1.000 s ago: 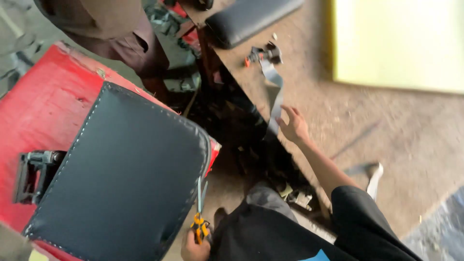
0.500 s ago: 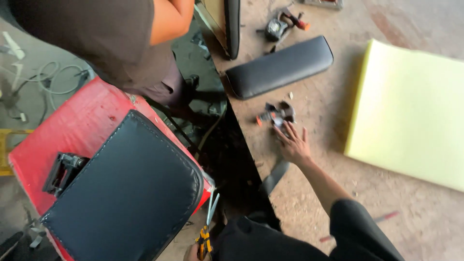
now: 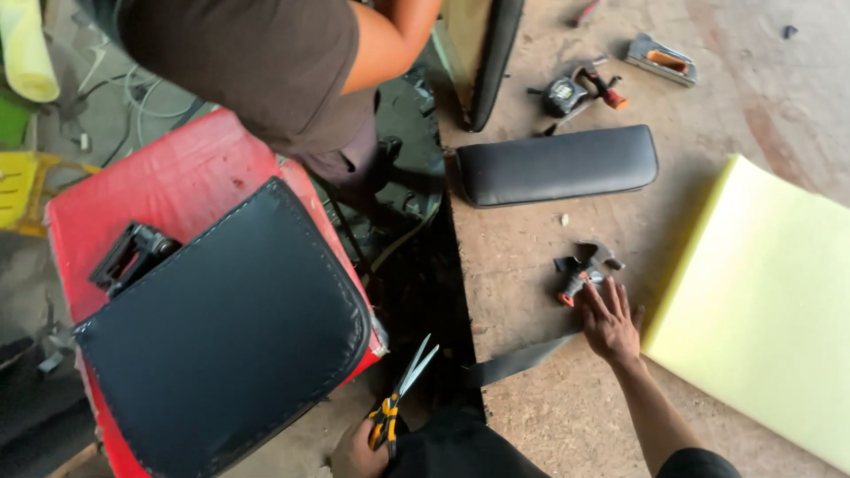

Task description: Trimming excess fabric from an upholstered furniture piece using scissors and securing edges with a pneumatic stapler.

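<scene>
My left hand (image 3: 354, 453) is at the bottom edge, shut on yellow-and-black-handled scissors (image 3: 400, 394) whose blades stand apart, pointing up. My right hand (image 3: 611, 323) lies flat on the chipboard floor (image 3: 531, 265) with fingers spread. Its fingertips are just below a small dark tool with an orange tip (image 3: 580, 270). A grey strap (image 3: 522, 358) lies on the board left of that hand. A black stitched cushion (image 3: 221, 332) rests on a red seat base (image 3: 190, 186) to the left.
Another person in a brown shirt (image 3: 257, 66) leans in at the top. A long black pad (image 3: 558, 164) lies on the board, with a yellow foam sheet (image 3: 761, 310) at the right. A staple gun (image 3: 660, 60) and a round tool (image 3: 567, 93) lie farther back.
My right hand let go of the grey strap, reached to the small tool, and now rests flat just below it. The view has swung, bringing the other person into frame.
</scene>
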